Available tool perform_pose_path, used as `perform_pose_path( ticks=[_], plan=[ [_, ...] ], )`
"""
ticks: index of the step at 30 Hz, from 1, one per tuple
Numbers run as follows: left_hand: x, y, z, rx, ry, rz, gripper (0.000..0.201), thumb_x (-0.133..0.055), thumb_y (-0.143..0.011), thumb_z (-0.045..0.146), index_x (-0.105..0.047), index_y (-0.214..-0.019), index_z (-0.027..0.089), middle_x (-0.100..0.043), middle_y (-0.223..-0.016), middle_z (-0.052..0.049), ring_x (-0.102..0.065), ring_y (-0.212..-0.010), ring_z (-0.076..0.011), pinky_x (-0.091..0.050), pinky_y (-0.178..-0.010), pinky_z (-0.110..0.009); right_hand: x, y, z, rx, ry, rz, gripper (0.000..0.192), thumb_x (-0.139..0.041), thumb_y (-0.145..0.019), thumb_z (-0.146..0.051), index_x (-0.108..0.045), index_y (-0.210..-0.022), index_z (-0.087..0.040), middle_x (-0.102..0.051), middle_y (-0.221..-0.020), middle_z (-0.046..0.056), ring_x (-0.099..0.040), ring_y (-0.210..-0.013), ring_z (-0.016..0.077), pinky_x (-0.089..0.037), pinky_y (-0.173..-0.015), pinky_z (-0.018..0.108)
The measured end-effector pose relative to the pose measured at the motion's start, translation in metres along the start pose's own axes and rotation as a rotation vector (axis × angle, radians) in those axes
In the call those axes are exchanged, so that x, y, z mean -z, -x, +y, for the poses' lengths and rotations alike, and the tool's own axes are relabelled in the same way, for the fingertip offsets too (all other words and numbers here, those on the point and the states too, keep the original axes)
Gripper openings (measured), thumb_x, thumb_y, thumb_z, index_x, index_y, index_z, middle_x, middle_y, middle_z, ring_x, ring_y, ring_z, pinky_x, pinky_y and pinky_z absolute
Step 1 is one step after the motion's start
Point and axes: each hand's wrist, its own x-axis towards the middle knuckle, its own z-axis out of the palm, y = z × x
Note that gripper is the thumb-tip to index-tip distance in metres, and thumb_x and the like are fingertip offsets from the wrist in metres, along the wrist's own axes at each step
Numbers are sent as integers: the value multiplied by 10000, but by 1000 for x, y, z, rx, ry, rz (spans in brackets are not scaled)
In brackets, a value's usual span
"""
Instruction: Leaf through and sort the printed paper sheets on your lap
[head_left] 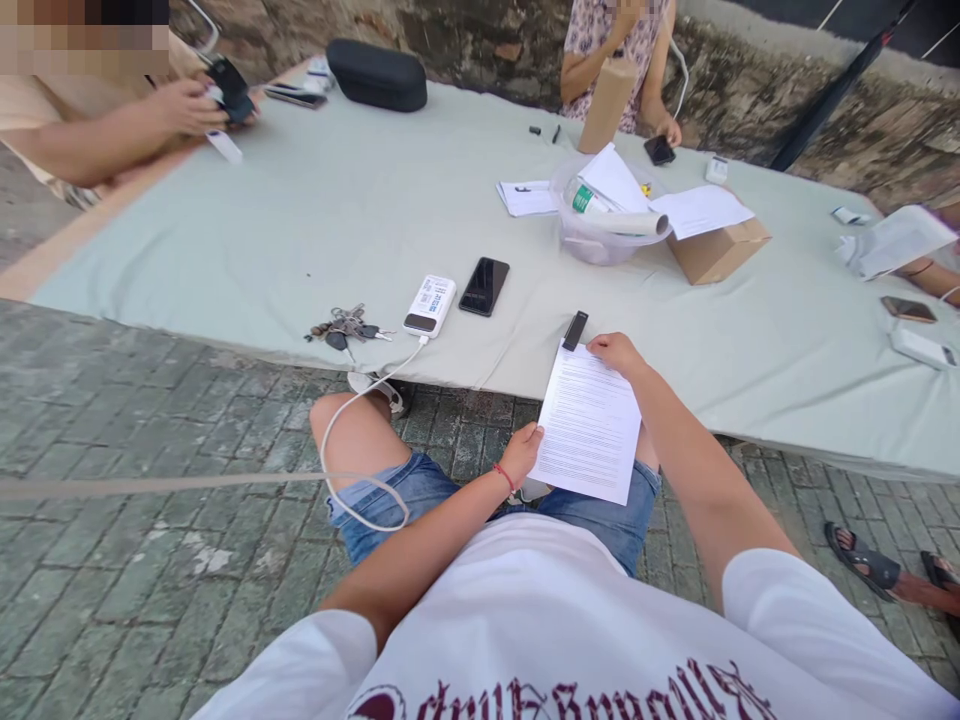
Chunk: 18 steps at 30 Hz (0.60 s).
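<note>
A printed sheet of paper (589, 425) extends from the near table edge over my lap, text side up. My left hand (522, 452) pinches its left edge, thumb on top. At the sheet's top edge, my right hand (616, 353) is closed on the paper, with the fingertips partly hidden. A small black oblong object (575, 331), perhaps a stapler, sits on the sheet's top left corner, just left of my right fingers. To the left on the table lie a black phone (484, 287), a white power bank (430, 306) with a cable plugged in, and a bunch of keys (349, 328).
Past the sheet stands a clear plastic basin (600, 248) with papers and a bottle, beside a cardboard box (718, 250). A black case (376, 75) lies at the far left. Other people sit around the cloth-covered table (300, 220). A white cable (326, 440) loops over my left leg.
</note>
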Motion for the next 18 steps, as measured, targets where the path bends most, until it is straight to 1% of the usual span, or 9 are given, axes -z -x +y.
perform_pose_path(
  ticks=[2,4,6,7,9,12,15,18],
  plan=[
    [0,-1,3,-17,-34,0,485,-634,-810,657,-551,-703,191,-576,-705,5,-512,-713,-159,-409,-706,-299,2,-6,-4,34,45,76,183,-588,-825,-292,-735,-873,-194,-708,-872,32,-576,-720,156,-468,-695,291],
    [1,-1,5,-25,-70,-4,481,-612,-824,651,-537,-692,194,-561,-695,6,-499,-705,-157,-401,-693,-296,4,-16,-12,61,96,215,261,-532,-882,-321,-731,-985,-186,-735,-999,74,-634,-876,210,-502,-826,343],
    [3,0,6,-22,-94,-3,474,-597,-833,644,-540,-696,194,-560,-699,2,-493,-704,-157,-397,-686,-296,5,-28,-25,93,145,327,368,-452,-947,-366,-703,-1132,-170,-723,-1147,123,-626,-1081,274,-493,-960,416],
    [5,0,6,-16,-98,-4,469,-593,-836,640,-544,-703,193,-566,-708,-1,-495,-708,-159,-397,-685,-297,4,-35,-32,111,169,351,418,-421,-971,-390,-675,-1211,-161,-700,-1229,143,-593,-1181,301,-472,-1020,451],
    [7,2,7,-1,-95,-13,458,-588,-841,633,-561,-730,189,-586,-736,-10,-508,-725,-164,-403,-691,-298,0,-48,-49,140,223,334,505,-399,-995,-446,-590,-1360,-154,-610,-1404,165,-496,-1339,338,-413,-1116,511],
    [10,5,9,20,-97,-24,448,-593,-847,623,-571,-750,186,-604,-751,-15,-525,-735,-169,-416,-701,-302,-14,-64,-70,118,316,213,609,-401,-1000,-529,-462,-1495,-179,-434,-1589,154,-358,-1472,358,-336,-1190,567],
    [12,7,13,42,-97,-31,452,-600,-847,624,-559,-740,187,-603,-734,-10,-535,-722,-168,-427,-701,-304,-31,-69,-82,75,411,85,613,-366,-1007,-558,-455,-1508,-216,-358,-1646,125,-278,-1524,361,-296,-1204,609],
    [12,8,14,61,-83,-46,456,-600,-850,630,-576,-761,183,-631,-753,-22,-569,-739,-182,-452,-715,-316,-43,-63,-84,112,499,52,584,-313,-1023,-539,-481,-1488,-228,-324,-1667,111,-223,-1548,346,-222,-1211,663]
  ],
)
